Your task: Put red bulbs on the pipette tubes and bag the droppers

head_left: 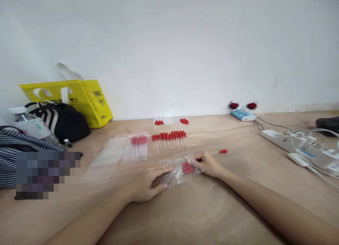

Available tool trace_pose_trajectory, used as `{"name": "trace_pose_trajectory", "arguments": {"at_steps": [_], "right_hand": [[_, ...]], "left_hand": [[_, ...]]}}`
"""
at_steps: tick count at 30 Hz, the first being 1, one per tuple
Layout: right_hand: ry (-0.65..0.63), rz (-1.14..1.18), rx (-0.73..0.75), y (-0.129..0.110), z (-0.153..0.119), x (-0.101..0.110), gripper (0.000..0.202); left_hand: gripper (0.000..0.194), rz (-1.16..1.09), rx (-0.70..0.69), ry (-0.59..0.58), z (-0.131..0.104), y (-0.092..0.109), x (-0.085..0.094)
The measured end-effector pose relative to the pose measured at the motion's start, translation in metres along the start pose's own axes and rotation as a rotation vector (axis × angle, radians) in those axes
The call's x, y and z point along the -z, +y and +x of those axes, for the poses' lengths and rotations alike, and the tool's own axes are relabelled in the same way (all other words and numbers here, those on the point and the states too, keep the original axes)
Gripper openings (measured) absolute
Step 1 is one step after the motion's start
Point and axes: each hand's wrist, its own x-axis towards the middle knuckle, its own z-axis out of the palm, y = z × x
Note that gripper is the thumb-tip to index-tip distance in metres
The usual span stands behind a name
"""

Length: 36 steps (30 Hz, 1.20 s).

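Note:
A clear zip bag (174, 177) with red-bulbed droppers (188, 168) inside lies on the table between my hands. My left hand (147, 181) rests at its left end, fingertips on the plastic, thumb spread apart from the fingers. On the right, my right hand (205, 163) is closed on the bag's edge, thumb and fingers pinched together. Just beyond that hand lies a single dropper (223, 151), its tip side partly hidden by the hand. Behind the bag is a row of loose droppers (172, 136), beside a filled bag of droppers (139, 148).
Flat clear bags (106, 160) lie to the left. Small red bulbs (184, 121) sit near the wall. A yellow bag (97, 103), a black bag (71, 121) and a bottle (33, 125) stand at left. Power strips (299, 144) with cables and a blue tissue pack (243, 114) are at right.

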Motion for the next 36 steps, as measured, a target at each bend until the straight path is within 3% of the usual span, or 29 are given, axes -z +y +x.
{"name": "trace_pose_trajectory", "arguments": {"at_steps": [2,7,12,15,18,24,31,36], "right_hand": [[0.029,-0.022,0.009,0.003,0.001,-0.002,0.036],[-0.09,-0.054,0.074,0.001,0.002,0.012,0.035],[0.08,-0.357,0.164,-0.001,0.001,0.066,0.014],[0.136,-0.512,0.107,0.011,-0.001,0.102,0.027],[0.128,-0.501,0.051,0.027,-0.001,0.121,0.027],[0.059,-0.354,0.091,0.028,0.002,0.113,0.019],[-0.026,-0.466,0.162,0.005,-0.002,0.092,0.011],[-0.046,-0.499,0.162,0.007,-0.001,0.097,0.012]], "left_hand": [[0.045,-0.004,-0.003,0.009,0.0,0.0,0.0],[0.044,-0.003,-0.011,0.014,0.0,0.0,0.0],[0.043,-0.019,-0.026,0.001,0.0,-0.001,0.0],[0.041,-0.037,-0.034,0.013,0.0,-0.001,0.001],[0.041,-0.036,-0.03,0.013,0.001,0.0,0.002],[0.042,-0.016,-0.027,-0.003,0.0,0.001,0.003],[0.042,0.0,-0.017,-0.013,0.001,0.002,0.003],[0.042,0.014,-0.004,-0.024,0.001,0.0,0.003]]}}
